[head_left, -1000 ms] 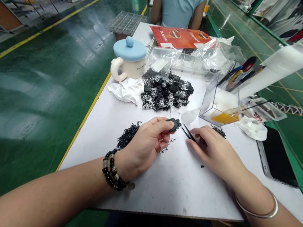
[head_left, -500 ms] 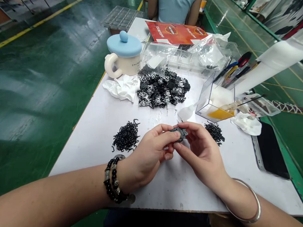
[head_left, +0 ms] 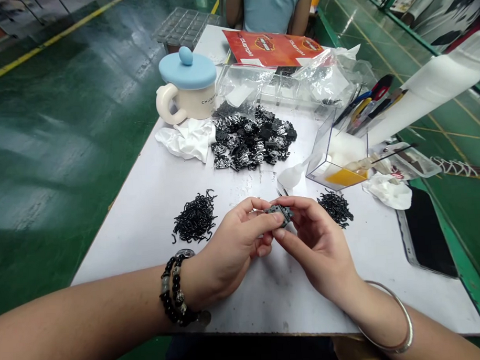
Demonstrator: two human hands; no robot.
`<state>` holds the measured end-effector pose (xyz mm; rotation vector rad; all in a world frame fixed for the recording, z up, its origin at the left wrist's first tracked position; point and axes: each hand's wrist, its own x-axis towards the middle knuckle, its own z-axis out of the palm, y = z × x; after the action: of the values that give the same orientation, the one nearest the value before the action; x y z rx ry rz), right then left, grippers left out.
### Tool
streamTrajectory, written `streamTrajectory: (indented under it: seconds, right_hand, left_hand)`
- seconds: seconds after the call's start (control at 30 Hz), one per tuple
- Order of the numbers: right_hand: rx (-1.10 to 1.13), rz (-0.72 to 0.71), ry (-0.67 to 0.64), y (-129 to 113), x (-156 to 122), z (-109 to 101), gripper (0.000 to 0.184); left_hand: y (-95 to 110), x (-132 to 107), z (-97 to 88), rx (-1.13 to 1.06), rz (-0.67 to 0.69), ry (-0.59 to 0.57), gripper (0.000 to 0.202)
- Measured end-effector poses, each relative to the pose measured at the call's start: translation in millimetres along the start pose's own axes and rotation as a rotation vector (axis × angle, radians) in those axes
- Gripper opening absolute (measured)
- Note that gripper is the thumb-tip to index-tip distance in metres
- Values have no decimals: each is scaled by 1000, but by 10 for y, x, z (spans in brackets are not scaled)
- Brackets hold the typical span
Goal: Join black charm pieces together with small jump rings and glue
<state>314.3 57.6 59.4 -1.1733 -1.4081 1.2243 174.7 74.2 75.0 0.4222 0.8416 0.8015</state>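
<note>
The small black piece point(head_left: 279, 214) sits just above the white table point(head_left: 146, 204), in front of the person, pinched from both sides: the left hand point(head_left: 230, 248) grips it between thumb and forefinger, and the right hand point(head_left: 319, 245) has its thumb and forefinger pressed on the other end. A second ago only the left hand held it, while the right lay on the table by a thin dark tool; since then the right has come up and closed on the piece, so the piece now looks to be worked between two hands rather than merely held. That tool may be the thin tips showing just behind the fingers, though the hands hide most of it

To the left lies a pile of small black hooks point(head_left: 196, 219), to the right a smaller pile point(head_left: 335, 207), both near but apart from the hands. Further off are a heap of black and silver pieces point(head_left: 252, 140), a white cloth point(head_left: 185, 140), a lidded mug point(head_left: 187, 87) and a clear box point(head_left: 337, 155). A phone point(head_left: 427, 236) lies at the right edge. Nothing stands between the hands and the piles
</note>
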Motion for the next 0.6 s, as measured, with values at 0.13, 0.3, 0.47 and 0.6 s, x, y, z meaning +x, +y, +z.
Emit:
streamTrajectory:
  seconds: [0.13,0.3,0.47,0.6]
  right_hand:
    - [-62,-16,-59,-10,9,-86,34]
    - [-188,-124,108,8,188,-325,34]
    - [-510,-16,217,98,419,-403,54]
    - [-585,23,165,153,499,-375,50]
  left_hand:
    - [13,-11,-9,-8,-9,-7,20]
    - [53,-17,-3,-29,-29,-7,23]
    - [110,-53,13,56,-45,-5,25]
    - [50,-88,13,112,-60,17,26]
